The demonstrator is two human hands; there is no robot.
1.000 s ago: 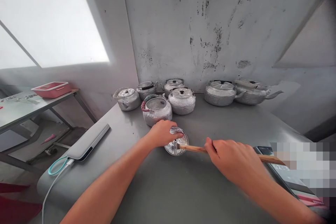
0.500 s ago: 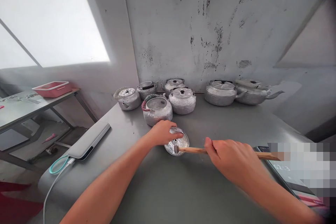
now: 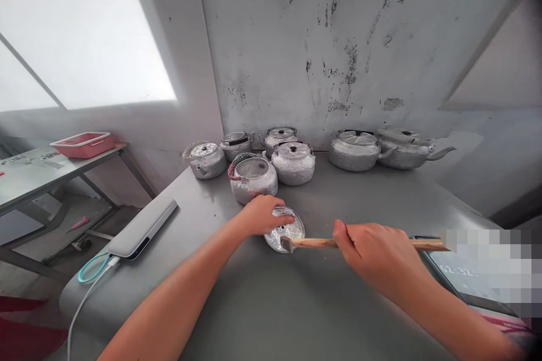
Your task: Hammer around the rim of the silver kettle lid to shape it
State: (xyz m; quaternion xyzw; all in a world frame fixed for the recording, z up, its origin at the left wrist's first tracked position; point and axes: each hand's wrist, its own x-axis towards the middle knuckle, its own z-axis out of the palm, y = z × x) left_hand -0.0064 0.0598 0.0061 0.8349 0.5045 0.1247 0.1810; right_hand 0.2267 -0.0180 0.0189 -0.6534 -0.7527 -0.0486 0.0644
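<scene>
From the head camera, your left hand [image 3: 261, 215] was curled over the far left edge of the kettle lid [image 3: 284, 229], fingers pressing on its rim and holding it against the grey table [image 3: 296, 304]. The lid lay near the middle of the table, just in front of the open kettle [image 3: 253, 179], and looked flat or nearly so. Being round, it had no long axis of its own.

Your right hand [image 3: 372, 256] was clenched around the wooden handle of the hammer [image 3: 314, 243], well to the right of the lid. The hammer's long axis ran left to right across the table, and its small metal head pointed left, at the lid's near right edge. I could not tell whether it was touching or just above. Your left hand was the nearer to the lid, being on it, and your right reached it only through the hammer.
</scene>
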